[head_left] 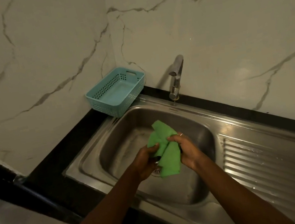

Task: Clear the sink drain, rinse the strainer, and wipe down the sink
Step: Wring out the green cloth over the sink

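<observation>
left hand [147, 159] — grips green cloth [165, 148] by its left side | right hand [187, 150] clenched on its right side (ring on one finger) | cloth bunched between both hands, over sink [118, 129] basin | drain strainer [155, 172] just under left hand, partly hidden | beyond the hands — faucet [175, 79], teal basket [117, 91] on counter [53, 164]

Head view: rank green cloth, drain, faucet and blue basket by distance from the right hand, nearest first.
1. green cloth: gripped in the right hand itself.
2. drain: on the floor of the sink, just below the cloth, to the left.
3. faucet: behind the back rim, straight ahead.
4. blue basket: far back left corner.
</observation>
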